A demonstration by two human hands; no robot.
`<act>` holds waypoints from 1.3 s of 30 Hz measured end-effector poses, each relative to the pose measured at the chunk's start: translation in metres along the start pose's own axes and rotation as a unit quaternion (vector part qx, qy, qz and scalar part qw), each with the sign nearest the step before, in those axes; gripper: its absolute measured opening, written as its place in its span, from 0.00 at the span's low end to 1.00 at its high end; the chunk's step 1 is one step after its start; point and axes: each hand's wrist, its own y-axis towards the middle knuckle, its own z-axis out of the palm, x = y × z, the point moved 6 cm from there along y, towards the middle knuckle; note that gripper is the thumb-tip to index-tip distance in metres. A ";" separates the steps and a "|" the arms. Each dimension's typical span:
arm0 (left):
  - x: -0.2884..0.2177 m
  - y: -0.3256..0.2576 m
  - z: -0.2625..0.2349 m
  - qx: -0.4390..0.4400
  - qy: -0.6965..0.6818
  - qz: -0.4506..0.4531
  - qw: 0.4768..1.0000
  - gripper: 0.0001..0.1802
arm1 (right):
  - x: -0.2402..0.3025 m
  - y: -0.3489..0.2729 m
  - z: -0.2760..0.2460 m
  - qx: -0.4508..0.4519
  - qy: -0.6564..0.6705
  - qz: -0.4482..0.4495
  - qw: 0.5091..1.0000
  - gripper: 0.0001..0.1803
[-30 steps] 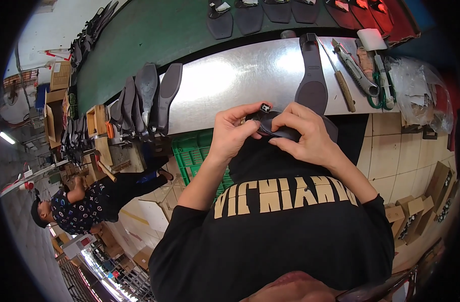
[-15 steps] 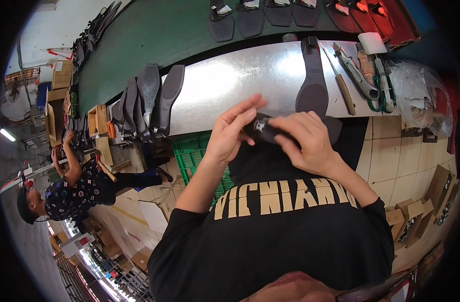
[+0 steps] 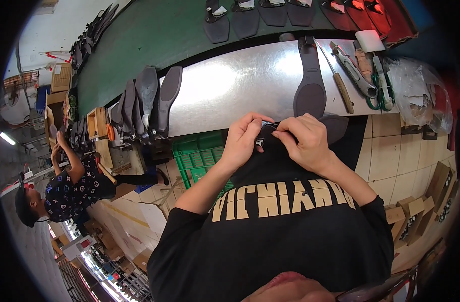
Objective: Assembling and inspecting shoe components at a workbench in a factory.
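Close together in front of my chest, my left hand (image 3: 243,139) and my right hand (image 3: 306,141) are both closed in a pinch on a black strap (image 3: 270,126) of a sandal. A small silver ornament (image 3: 260,142) shows just below my left fingertips. Past my right hand, at the table's near edge, a dark sole (image 3: 336,128) sticks out; whether it joins the strap is hidden by that hand. Beyond it another dark sole with a heel (image 3: 310,93) lies on the metal tabletop (image 3: 230,90), heel end away from me.
Several dark soles (image 3: 147,93) stand at the left. A wooden-handled awl (image 3: 342,90), a cutter knife (image 3: 353,70), green-handled scissors (image 3: 382,93) and a plastic bag (image 3: 419,93) are at the right. Sandals (image 3: 217,25) line the green surface. A green crate (image 3: 200,158) sits below; a co-worker (image 3: 74,189) works left.
My left hand, spread beside the sandal before, has closed on its strap. My right hand has moved from lying over the dark piece to pinching the strap beside the left.
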 end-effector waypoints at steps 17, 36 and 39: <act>-0.021 -0.009 0.001 0.011 -0.035 0.037 0.999 0.08 | -0.020 0.007 -0.004 0.114 0.207 0.257 0.937 0.05; 0.034 0.034 -0.060 -0.128 -0.504 -0.101 0.848 0.20 | -0.118 0.004 -0.071 -0.116 -0.263 0.110 0.952 0.19; 0.015 0.032 -0.041 -0.155 -0.513 -0.122 0.836 0.17 | -0.073 0.010 -0.068 -0.157 -0.042 0.147 0.976 0.19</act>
